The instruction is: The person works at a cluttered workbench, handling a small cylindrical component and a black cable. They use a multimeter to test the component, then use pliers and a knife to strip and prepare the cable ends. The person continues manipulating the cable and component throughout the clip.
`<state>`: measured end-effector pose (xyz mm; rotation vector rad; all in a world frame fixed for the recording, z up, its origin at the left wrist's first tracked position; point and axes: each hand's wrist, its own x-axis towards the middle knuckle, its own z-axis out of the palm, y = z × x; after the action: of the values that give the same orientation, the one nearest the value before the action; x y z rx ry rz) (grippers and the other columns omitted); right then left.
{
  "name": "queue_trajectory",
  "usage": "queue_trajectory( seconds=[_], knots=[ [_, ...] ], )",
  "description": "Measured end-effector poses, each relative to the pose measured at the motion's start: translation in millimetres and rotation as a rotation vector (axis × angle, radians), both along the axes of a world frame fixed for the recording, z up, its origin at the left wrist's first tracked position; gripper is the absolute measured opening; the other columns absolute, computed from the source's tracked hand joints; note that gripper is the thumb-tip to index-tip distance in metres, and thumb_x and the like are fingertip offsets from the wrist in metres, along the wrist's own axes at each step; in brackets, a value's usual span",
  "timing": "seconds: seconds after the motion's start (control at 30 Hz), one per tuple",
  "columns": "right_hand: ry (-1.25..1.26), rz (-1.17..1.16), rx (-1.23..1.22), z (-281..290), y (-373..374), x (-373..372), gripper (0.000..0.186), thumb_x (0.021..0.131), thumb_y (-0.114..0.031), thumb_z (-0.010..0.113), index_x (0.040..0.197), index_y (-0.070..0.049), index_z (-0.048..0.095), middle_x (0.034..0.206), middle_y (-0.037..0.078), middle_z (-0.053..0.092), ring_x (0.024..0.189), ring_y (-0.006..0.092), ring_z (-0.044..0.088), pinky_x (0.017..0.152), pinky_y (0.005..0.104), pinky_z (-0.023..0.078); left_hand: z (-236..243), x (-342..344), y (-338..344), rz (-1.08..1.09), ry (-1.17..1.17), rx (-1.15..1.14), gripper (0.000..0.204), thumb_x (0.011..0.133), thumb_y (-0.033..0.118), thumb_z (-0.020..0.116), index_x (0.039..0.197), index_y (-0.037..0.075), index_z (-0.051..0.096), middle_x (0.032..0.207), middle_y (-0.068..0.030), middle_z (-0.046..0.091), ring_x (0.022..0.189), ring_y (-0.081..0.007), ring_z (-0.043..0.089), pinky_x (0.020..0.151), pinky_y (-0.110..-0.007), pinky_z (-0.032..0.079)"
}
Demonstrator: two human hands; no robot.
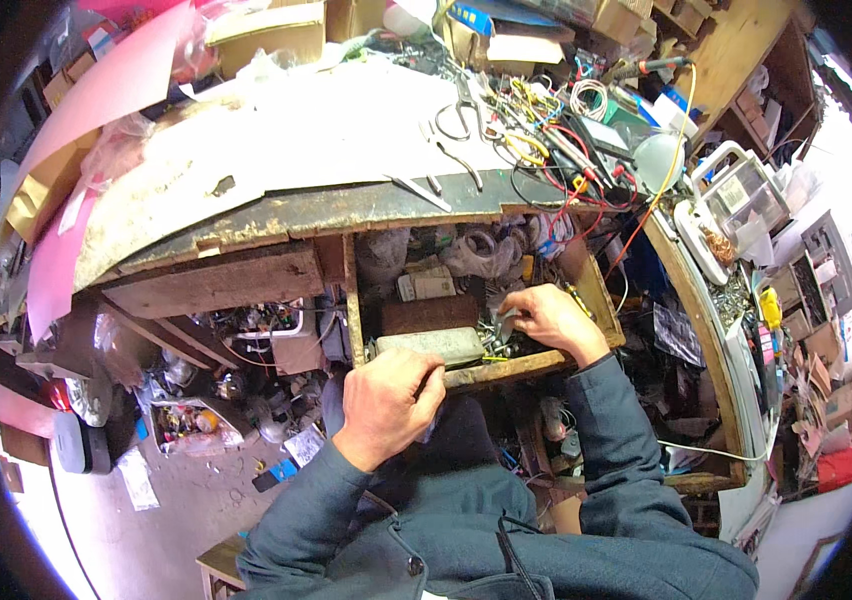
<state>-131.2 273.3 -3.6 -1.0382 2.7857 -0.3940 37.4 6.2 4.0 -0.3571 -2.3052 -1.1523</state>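
Note:
An open wooden drawer [486, 376] juts out from under the workbench in front of me. My left hand [392, 398] is closed over the left part of its front edge, the fingers curled in. Just beyond that hand lies a long, pale grey box [432, 346], with a dark brown block [431, 315] behind it. Inside the drawer's right side, my right hand [552, 320] dips bent fingers among small metal parts [491, 335]. The fingertips are pressed together, and whatever they hold is hidden. Bagged items [486, 252] fill the back of the drawer.
White sheeting [326, 130] covers much of the benchtop. Scissors [464, 112], tangled wires and a multimeter [604, 138] crowd its right side. A soldering iron [651, 67] trails a yellow cord. A box of small parts [196, 425] sits at lower left, and cardboard scraps [836, 385] lie at far right.

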Motion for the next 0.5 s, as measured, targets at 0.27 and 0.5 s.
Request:
queue_trajectory(
  seconds=[0.27,0.5],
  knots=[
    [-0.053,0.036,0.131,4,0,3,0.018,0.078,-0.024,0.072,0.093,-0.016,0.078,0.084,0.014,0.073,0.082,0.0363,0.070,0.073,0.0460,0.056,1,2,0,-0.005,-0.019,-0.012,0.004,0.083,0.010,0.072,0.086,0.007,0.072,0.080,-0.0096,0.070,0.074,-0.0277,0.068,0.064,-0.037,0.053],
    [-0.129,0.051,0.225,14,-6,6,0.019,0.077,-0.027,0.073,0.092,-0.016,0.078,0.087,0.014,0.074,0.082,0.0349,0.071,0.073,0.0451,0.055,1,3,1,-0.002,-0.029,-0.024,0.005,0.083,0.010,0.072,0.086,0.007,0.072,0.080,-0.0096,0.070,0.074,-0.0277,0.068,0.065,-0.038,0.053]
  ],
)
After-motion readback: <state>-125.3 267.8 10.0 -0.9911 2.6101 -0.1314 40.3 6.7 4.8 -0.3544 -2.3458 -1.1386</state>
